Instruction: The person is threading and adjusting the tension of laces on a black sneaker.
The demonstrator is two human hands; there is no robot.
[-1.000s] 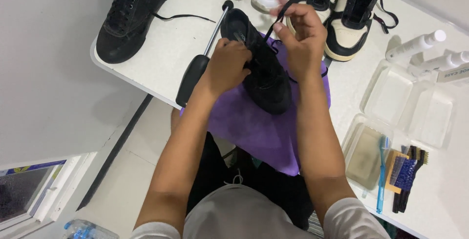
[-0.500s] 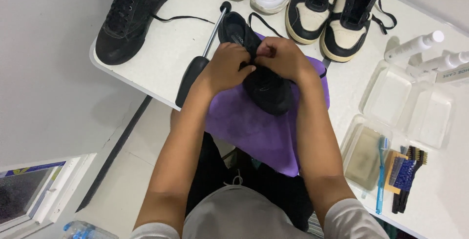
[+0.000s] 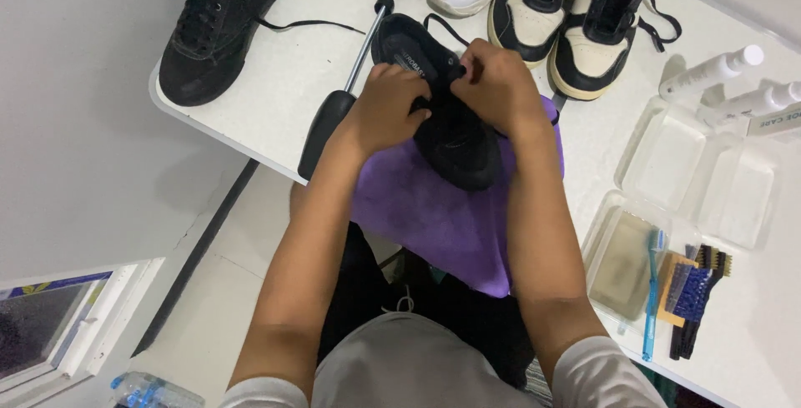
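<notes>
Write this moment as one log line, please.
left hand: on black lace-up sneaker | right hand: at its laces | under: purple cloth

I am wearing a light grey short-sleeved shirt [image 3: 409, 366]; its sleeves are ending just above my elbows, so both forearms are showing bare down to the wrists. Below the shirt I am wearing black trousers [image 3: 367, 291], and a thin white drawstring [image 3: 406, 302] is hanging at the waist. My left hand [image 3: 385, 109] and my right hand [image 3: 494, 87] are both bare: no gloves, no watch, no rings that I can make out. The shirt cloth is looking plain, with no print or marking showing from this view.
</notes>
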